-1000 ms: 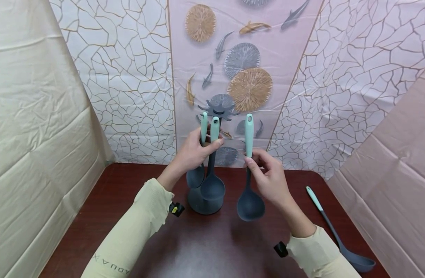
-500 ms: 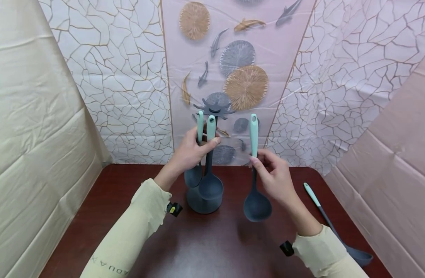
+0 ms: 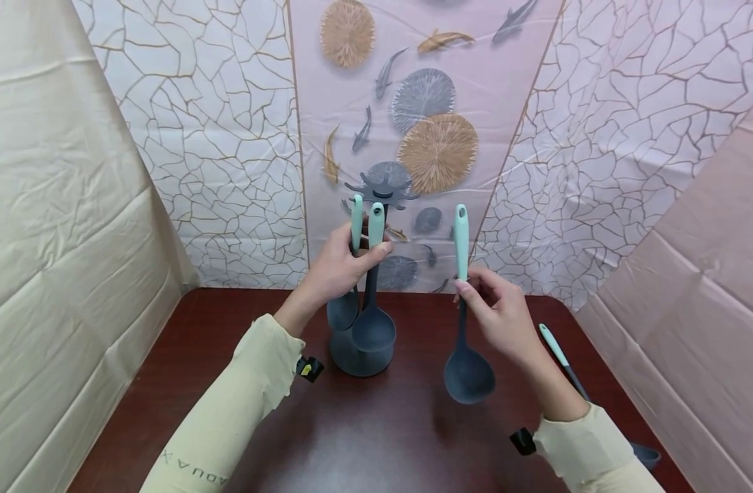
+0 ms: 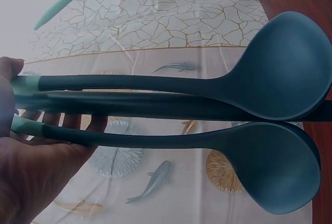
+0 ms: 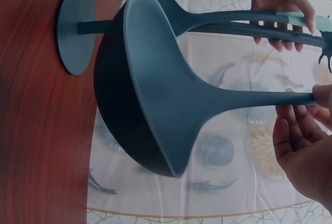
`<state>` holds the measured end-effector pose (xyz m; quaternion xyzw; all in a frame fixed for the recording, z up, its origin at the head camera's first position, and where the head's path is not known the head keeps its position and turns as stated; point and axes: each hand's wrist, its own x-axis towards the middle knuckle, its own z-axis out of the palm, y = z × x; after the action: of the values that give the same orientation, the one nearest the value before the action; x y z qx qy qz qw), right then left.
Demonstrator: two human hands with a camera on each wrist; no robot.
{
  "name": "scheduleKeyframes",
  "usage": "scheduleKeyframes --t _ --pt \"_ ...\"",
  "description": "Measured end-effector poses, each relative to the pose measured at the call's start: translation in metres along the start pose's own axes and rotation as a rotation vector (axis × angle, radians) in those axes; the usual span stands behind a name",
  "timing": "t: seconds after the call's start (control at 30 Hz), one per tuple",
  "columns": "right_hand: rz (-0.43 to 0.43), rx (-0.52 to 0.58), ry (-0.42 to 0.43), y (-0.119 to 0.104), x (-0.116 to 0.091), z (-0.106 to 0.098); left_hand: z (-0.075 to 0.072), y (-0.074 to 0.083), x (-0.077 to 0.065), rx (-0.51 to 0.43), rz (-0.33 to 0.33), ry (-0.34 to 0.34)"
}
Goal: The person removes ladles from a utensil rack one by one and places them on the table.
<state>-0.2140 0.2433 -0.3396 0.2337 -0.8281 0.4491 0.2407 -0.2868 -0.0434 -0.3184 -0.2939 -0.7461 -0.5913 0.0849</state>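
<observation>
A dark utensil stand [image 3: 361,359] with a hooked top [image 3: 383,190] and round base stands on the table. Two ladles with mint handles hang at it, the front ladle [image 3: 374,330] and a ladle further left [image 3: 342,311]. My left hand [image 3: 339,263] grips the stand's pole, with the ladle handles inside its grasp and its thumb across the front one. To the right, my right hand [image 3: 500,311] pinches another ladle [image 3: 469,375] just below its mint handle. That ladle is upright, bowl down, above the table and apart from the stand.
One more mint-handled utensil [image 3: 554,344] lies on the table's right side, partly hidden by my right sleeve [image 3: 598,448]. Patterned cloth [image 3: 241,137] hangs behind the dark red table [image 3: 358,438], and plain cloth walls [image 3: 691,274] flank it.
My right hand has moved to the right with its ladle, farther from the stand. The left hand keeps its hold on the stand. My right sleeve now covers more of the lying utensil.
</observation>
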Motion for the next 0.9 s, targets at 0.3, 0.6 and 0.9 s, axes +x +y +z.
scheduleKeyframes --t 0.3,0.6,0.9 --pt "0.061 -0.031 0.030 0.025 0.000 -0.008 0.001 -0.001 0.001 -0.018 -0.011 -0.005" --pt "0.083 -0.080 0.021 0.016 0.001 -0.017 -0.002 -0.002 -0.002 -0.014 -0.019 -0.001" --pt "0.086 -0.144 0.027 0.002 -0.003 -0.031 -0.002 -0.002 -0.003 -0.019 -0.031 -0.014"
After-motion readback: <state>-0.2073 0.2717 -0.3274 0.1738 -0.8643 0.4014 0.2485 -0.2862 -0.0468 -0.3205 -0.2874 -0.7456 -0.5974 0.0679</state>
